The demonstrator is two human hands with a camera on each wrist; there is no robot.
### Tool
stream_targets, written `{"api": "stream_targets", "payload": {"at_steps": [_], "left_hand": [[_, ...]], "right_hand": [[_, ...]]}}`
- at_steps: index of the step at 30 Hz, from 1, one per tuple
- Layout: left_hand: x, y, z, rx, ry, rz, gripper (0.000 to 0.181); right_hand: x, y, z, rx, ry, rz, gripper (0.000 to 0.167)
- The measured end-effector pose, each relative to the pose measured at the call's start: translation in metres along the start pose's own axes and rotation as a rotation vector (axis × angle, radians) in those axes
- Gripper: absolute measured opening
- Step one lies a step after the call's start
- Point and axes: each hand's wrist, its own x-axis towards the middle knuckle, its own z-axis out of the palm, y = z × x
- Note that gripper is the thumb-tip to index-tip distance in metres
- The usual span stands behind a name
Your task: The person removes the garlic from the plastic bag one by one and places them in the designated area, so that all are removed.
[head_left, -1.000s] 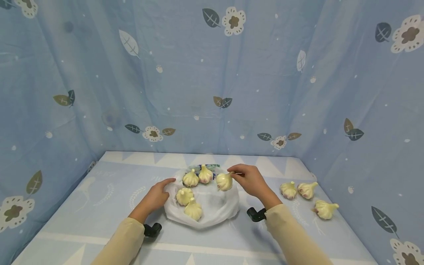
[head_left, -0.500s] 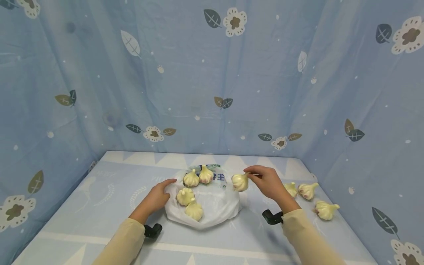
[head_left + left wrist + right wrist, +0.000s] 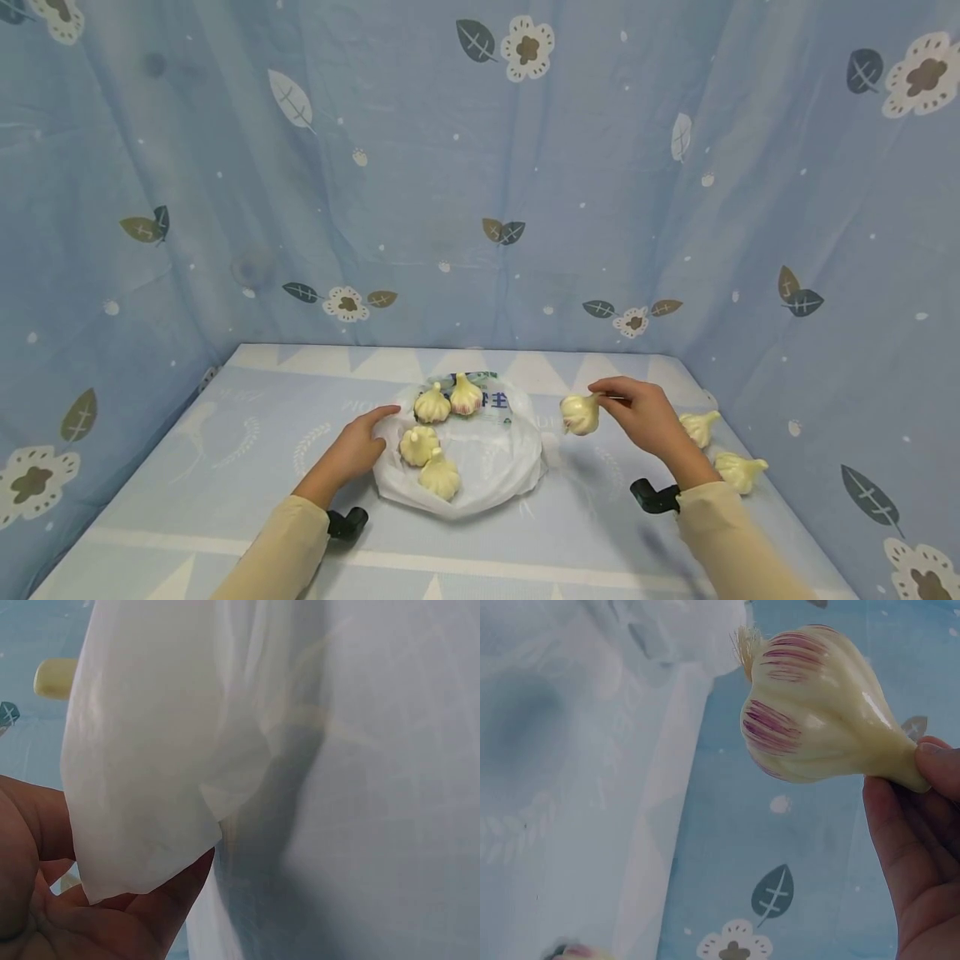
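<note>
My right hand (image 3: 647, 417) pinches a garlic bulb (image 3: 580, 414) by its stem, above the table and to the right of the white plastic bag (image 3: 487, 492). In the right wrist view the bulb (image 3: 810, 705) shows purple streaks and a tuft of roots, with thumb and fingers on the neck. My left hand (image 3: 355, 450) holds the bag's left rim; up close, the thin plastic (image 3: 150, 765) lies between thumb and fingers. Several garlic bulbs (image 3: 439, 473) sit inside the open bag, along its left and back.
Two more garlic bulbs, one farther back (image 3: 699, 427) and one nearer (image 3: 738, 472), lie at the table's right side, partly behind my right arm. The pale blue table (image 3: 225, 500) is bordered by a patterned blue curtain (image 3: 420, 183) at the back and sides.
My right hand has moved right with the garlic bulb, from over the bag to beyond its right rim. It now hides one bulb lying at the right. The left hand has stayed put.
</note>
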Motion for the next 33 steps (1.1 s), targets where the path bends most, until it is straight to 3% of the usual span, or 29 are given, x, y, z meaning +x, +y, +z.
{"api": "stream_targets", "payload": {"at_steps": [9, 17, 33], "left_hand": [[0.0, 0.0, 0.0, 0.009, 0.003, -0.002, 0.062], [0.0, 0.001, 0.001, 0.021, 0.009, 0.008, 0.062], [0.0, -0.002, 0.0, 0.023, 0.005, 0.008, 0.061]], "right_hand": [[-0.012, 0.01, -0.016, -0.035, -0.038, 0.103, 0.023], [-0.021, 0.022, -0.028, -0.076, -0.02, 0.099, 0.022], [-0.038, 0.042, -0.046, -0.108, -0.058, 0.135, 0.023]]}}
